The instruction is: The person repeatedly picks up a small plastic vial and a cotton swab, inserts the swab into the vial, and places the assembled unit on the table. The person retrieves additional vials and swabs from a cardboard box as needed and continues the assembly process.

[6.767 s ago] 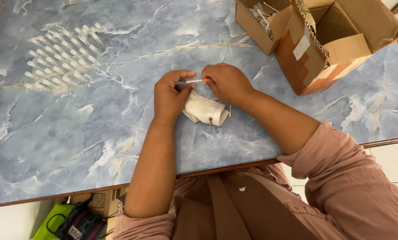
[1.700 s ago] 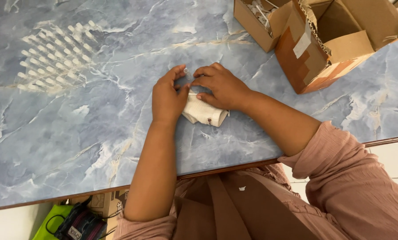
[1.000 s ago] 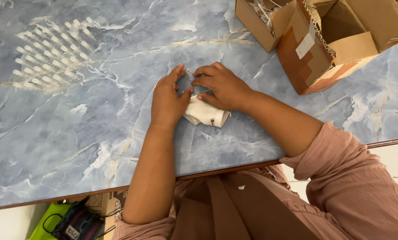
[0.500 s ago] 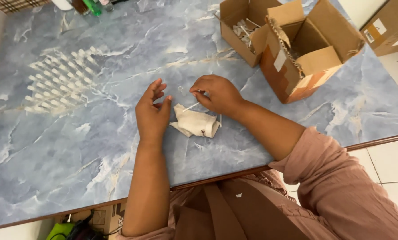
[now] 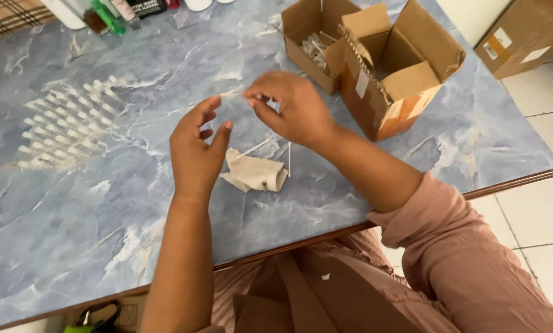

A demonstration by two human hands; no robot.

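Toward the desk's left edge lie rows of small white pieces; the left hand hovers with fingers spread, holding nothing; just right of it and below both hands, near the front edge, a crumpled beige pouch lies with its long axis left to right, thin white sticks beside it; the right hand pinches together, perhaps on something thin; open cardboard boxes stand toward the far right corner.

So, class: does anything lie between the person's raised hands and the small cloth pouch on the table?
Nothing visible does. The left hand and right hand hover above the beige cloth pouch, with only open air and bare marble table between. Two thin white sticks lie beside the pouch, not over it.
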